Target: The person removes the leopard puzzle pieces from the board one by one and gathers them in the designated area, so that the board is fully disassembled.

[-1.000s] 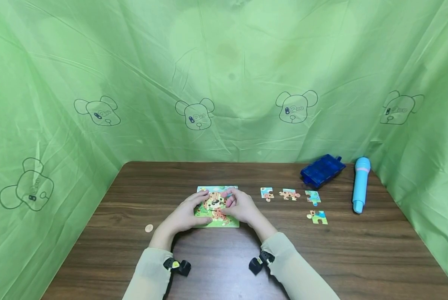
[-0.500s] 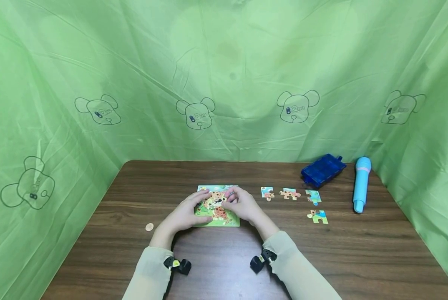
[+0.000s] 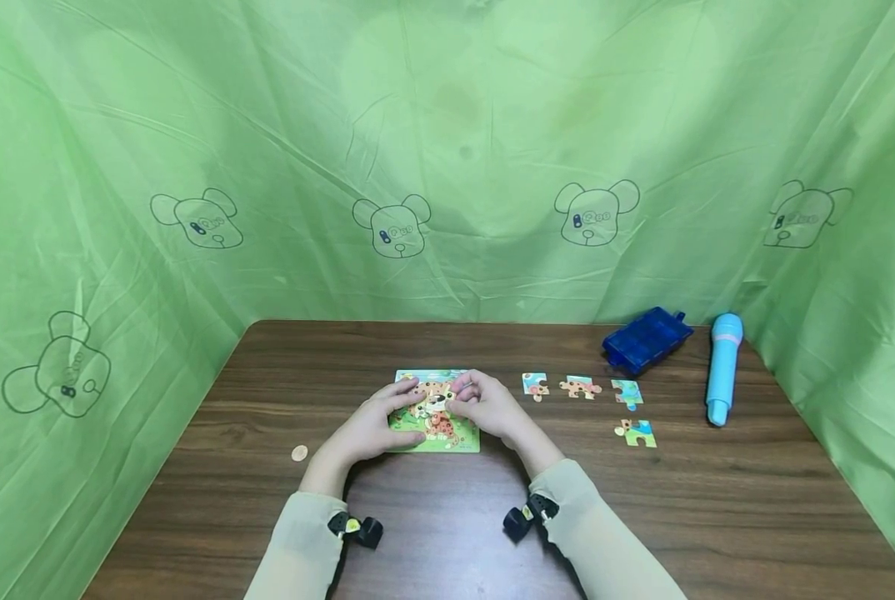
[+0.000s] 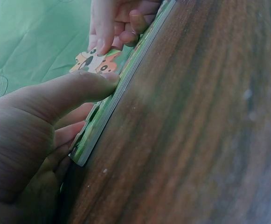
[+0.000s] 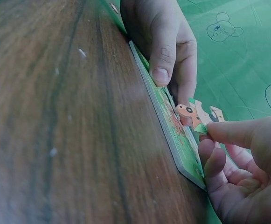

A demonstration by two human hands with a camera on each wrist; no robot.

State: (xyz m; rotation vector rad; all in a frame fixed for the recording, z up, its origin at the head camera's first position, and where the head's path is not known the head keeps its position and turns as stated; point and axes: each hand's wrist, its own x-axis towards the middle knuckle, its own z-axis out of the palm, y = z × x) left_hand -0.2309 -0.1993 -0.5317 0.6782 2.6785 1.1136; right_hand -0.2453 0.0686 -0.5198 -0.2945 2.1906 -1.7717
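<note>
Both hands at work on a jigsaw puzzle board [image 3: 451, 444], which lies on the wood-grain table [image 3: 447, 517] a little left of the scene's centre. The left hand [image 3: 372, 427] rests at the board's left side, its thumb and fingers well parted; the thumb lies on top close to the near edge, while the fingers reach along the far-left part. The right hand [image 3: 492, 412] pinches a jigsaw piece with an animal face [image 5: 198, 116] between thumb and index finger, the gap closed to the piece's thickness, its other fingers curled. The piece is tilted over the middle of the board; whether it touches the surface cannot be told. To the right lie four loose pieces: a left corner piece [image 3: 536, 387], a spotted piece [image 3: 580, 387] and a blue-green piece [image 3: 627, 394] in a row, with a tailed green piece [image 3: 637, 434] nearer. Farther right are a translucent blue box [image 3: 646, 340] and a light-blue toy microphone [image 3: 723, 367]; a round disc [image 3: 299, 453] lies at left.
</note>
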